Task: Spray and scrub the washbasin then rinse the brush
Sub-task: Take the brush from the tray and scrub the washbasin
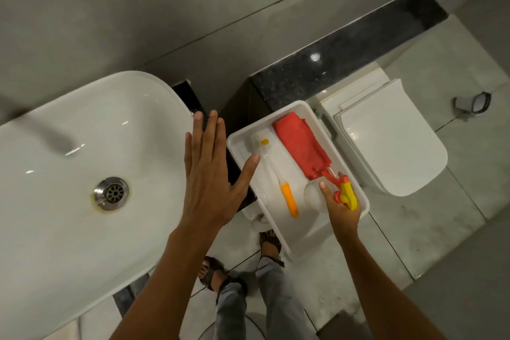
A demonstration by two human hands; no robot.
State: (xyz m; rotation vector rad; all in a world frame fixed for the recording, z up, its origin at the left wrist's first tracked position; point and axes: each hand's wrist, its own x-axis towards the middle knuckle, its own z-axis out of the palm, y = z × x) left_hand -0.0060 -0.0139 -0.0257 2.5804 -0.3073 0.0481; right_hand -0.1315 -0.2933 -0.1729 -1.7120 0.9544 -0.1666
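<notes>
The white washbasin [82, 124] fills the left, with a metal drain [111, 193] and a blurred tap over it. A white tray [311, 113] to its right holds a brush [278, 174] with a white head and orange handle, a folded red cloth [300, 143] and a spray bottle [345, 193] with a red and yellow trigger head. My right hand [342, 210] is closed around the spray bottle's head in the tray. My left hand [212, 171] hovers flat with fingers spread between the basin's right edge and the tray, its thumb over the brush head.
A dark granite ledge [345, 50] runs along the grey tiled wall behind the tray. A white toilet [392, 141] with its lid down stands to the right. My sandalled feet [218, 273] stand on the pale floor tiles below.
</notes>
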